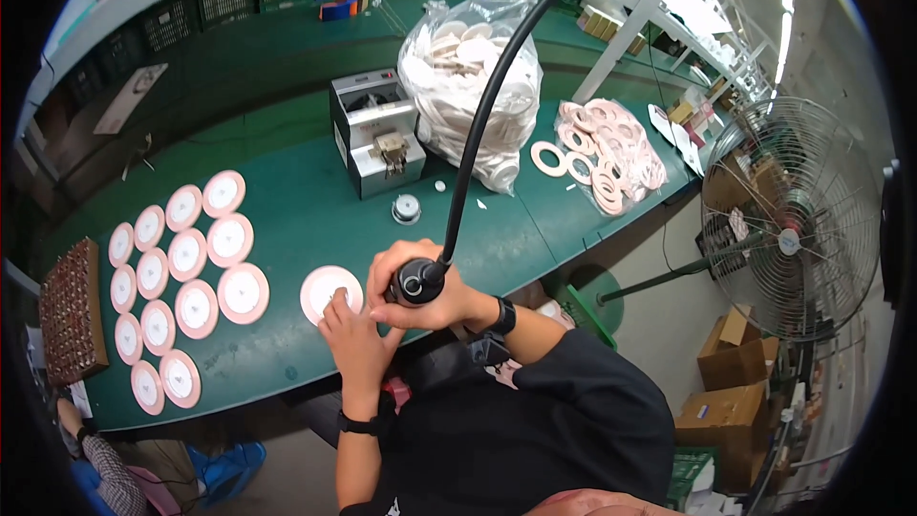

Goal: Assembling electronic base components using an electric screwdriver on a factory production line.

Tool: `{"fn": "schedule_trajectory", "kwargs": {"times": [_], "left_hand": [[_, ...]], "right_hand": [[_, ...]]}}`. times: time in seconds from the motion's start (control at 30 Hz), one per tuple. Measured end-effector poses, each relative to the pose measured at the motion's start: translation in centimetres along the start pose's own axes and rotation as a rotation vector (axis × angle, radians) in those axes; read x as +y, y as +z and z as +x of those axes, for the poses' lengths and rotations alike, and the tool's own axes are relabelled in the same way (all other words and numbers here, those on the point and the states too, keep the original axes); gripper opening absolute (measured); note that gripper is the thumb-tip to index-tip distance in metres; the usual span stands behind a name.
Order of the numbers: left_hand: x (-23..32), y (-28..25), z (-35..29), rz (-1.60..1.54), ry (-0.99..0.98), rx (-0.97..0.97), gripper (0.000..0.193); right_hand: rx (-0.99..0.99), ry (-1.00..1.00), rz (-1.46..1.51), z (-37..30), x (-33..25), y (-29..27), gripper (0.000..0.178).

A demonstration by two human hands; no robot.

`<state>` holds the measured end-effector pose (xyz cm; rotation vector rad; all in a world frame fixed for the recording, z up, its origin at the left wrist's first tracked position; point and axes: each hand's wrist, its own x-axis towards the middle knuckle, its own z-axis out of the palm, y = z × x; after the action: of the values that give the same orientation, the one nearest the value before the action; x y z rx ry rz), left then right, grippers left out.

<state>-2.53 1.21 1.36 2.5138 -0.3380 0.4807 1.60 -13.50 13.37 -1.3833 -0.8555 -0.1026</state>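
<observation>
My right hand (444, 298) is wrapped round a black corded electric screwdriver (413, 283), held upright; its lower end and tip are hidden from above. A thick black cable (475, 124) runs up from it. My left hand (355, 336) has its fingers stretched onto a round pink-rimmed disc with a white centre (319, 285), and its thumb points toward the screwdriver. Whether a small part sits under those fingertips cannot be seen. Left of this disc, several similar pink-and-white discs (196, 309) lie flat in rows on the green table (287, 363).
Beyond my hands stand a grey metal device (377, 139), a small round metal part (406, 208) and a clear bag of white pieces (468, 76). Pink rings (611, 148) are heaped at right. A brown tray (74, 315) is far left, a fan (789, 239) right. Another person's arm (95, 449) shows lower left.
</observation>
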Motion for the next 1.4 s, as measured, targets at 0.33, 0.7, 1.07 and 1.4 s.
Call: {"fn": "schedule_trajectory", "kwargs": {"times": [0.33, 0.7, 1.07, 1.4], "left_hand": [[0.4, -0.3, -1.2, 0.026, 0.058, -0.007, 0.062], [-0.3, 0.8, -0.1, 0.043, 0.102, 0.037, 0.068], [-1.1, 0.2, -1.7, 0.019, 0.071, 0.018, 0.062], [2.4, 2.3, -3.4, -0.125, 0.298, -0.068, 0.045]], "right_hand": [[0.152, 0.075, -0.017, -1.5, -1.2, 1.4, 0.021], [0.053, 0.048, 0.182, 0.8, -1.2, -2.1, 0.059], [-0.114, -0.016, 0.439, 0.6, 0.5, -4.4, 0.046], [0.14, -0.412, 0.096, -3.6, -9.2, -4.5, 0.044]]}}
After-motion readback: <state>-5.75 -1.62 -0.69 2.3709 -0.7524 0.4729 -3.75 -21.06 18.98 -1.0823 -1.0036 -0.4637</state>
